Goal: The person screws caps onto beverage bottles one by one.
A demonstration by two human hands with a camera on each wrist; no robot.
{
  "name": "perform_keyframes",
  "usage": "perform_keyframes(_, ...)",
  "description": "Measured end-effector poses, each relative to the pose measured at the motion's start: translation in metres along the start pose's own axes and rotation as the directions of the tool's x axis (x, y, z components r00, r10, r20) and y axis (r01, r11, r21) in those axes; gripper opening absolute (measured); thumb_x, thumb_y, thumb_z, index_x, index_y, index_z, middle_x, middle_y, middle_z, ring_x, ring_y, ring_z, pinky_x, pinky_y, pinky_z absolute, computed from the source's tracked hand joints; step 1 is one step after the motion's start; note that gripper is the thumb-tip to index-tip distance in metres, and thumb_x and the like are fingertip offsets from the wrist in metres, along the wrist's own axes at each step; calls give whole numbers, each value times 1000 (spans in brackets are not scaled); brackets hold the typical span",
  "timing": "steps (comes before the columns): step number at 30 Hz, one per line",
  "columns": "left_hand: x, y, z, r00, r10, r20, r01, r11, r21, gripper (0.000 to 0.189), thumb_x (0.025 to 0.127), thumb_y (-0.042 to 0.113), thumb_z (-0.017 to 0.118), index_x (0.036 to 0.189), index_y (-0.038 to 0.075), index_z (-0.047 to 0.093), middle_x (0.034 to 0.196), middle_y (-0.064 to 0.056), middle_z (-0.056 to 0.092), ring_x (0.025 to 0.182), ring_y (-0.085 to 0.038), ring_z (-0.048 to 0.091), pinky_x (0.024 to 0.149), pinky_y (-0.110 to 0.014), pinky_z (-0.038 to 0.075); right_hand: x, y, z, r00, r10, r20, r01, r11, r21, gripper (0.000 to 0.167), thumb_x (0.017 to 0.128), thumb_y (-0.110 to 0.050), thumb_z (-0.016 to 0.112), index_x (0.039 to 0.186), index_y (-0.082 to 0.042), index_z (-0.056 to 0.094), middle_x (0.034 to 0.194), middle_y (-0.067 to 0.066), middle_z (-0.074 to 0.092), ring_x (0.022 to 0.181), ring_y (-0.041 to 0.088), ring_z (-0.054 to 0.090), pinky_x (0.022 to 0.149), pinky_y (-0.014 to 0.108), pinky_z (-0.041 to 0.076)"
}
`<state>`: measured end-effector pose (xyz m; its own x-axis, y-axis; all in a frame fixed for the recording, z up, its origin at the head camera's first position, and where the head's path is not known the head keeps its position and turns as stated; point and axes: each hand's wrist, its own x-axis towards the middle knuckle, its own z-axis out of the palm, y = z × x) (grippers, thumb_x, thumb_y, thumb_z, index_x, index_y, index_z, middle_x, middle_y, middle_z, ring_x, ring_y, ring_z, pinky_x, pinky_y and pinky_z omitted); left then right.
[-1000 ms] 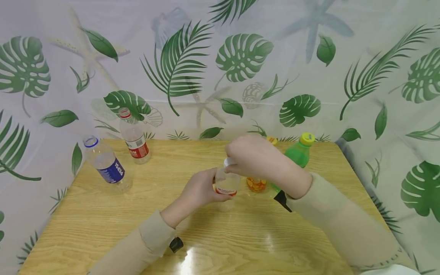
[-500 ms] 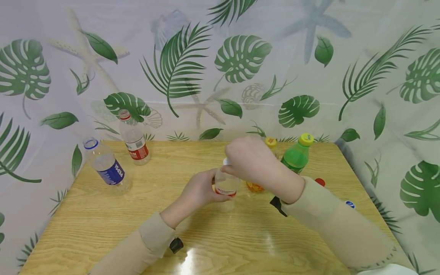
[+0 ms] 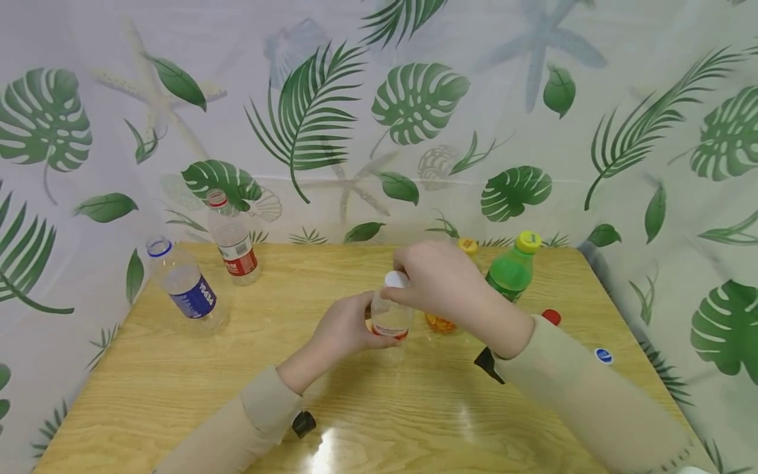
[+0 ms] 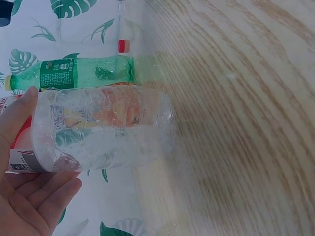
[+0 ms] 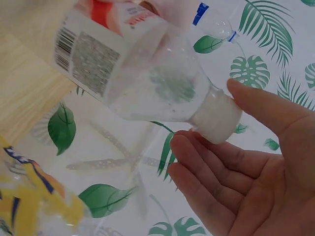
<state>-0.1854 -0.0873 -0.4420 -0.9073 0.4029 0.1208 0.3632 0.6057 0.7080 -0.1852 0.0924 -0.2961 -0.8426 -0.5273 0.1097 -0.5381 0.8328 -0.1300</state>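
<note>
My left hand grips a clear plastic bottle by its red-and-white label, over the middle of the table. The bottle stands upright in the head view. At its top, my right hand has thumb and fingers on either side of the white bottle cap. In the right wrist view the cap sits on the neck, with the thumb tip at one edge and the fingertips at the other. My left palm hides part of the label.
A Pepsi bottle and a red-labelled bottle stand uncapped at left. A green bottle and a yellow-capped bottle stand behind my right hand. A red cap and a blue cap lie at right on the wooden table.
My right hand has turned and shifted slightly right on the cap, showing more of the white top. The forearm first moved left, uncovering the loose caps. My left hand keeps holding the bottle.
</note>
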Motion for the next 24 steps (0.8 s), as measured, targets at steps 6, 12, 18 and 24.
perform_keyframes(6, -1, -2, 2, 1000, -2, 3, 2, 999, -48, 56, 79, 34, 96, 127, 16, 72, 127, -3, 77, 116, -25, 75, 97, -43, 62, -11, 14, 16, 999, 42, -10, -41, 989, 140, 42, 80, -45, 93, 98, -11, 75, 93, 2, 79, 83, 20, 72, 74, 38, 60)
perform_keyframes(12, -1, -1, 2, 1000, -6, 9, 7, 996, -90, 60, 78, 29, 97, 130, 13, 70, 127, -5, 77, 118, -26, 75, 100, -43, 62, -21, 25, 38, 999, 48, 14, -50, 975, 215, 56, 80, -39, 94, 123, -10, 73, 117, 8, 79, 110, 31, 75, 91, 50, 62)
perform_keyframes(18, -1, -1, 2, 1000, -15, 7, 15, 997, -75, 67, 77, 29, 98, 135, 12, 68, 130, -7, 77, 121, -27, 74, 102, -45, 61, -30, 33, 59, 998, 59, 21, -63, 943, 327, 68, 78, -33, 97, 135, -9, 69, 129, 12, 75, 118, 37, 72, 97, 53, 61)
perform_keyframes(24, -1, -2, 1, 1000, -20, 3, 20, 997, -77, 69, 78, 28, 98, 137, 11, 67, 132, -9, 76, 122, -29, 74, 102, -46, 60, -36, 37, 76, 995, 95, 30, -99, 914, 393, 79, 80, -32, 96, 145, -2, 62, 134, 17, 73, 120, 40, 72, 98, 54, 61)
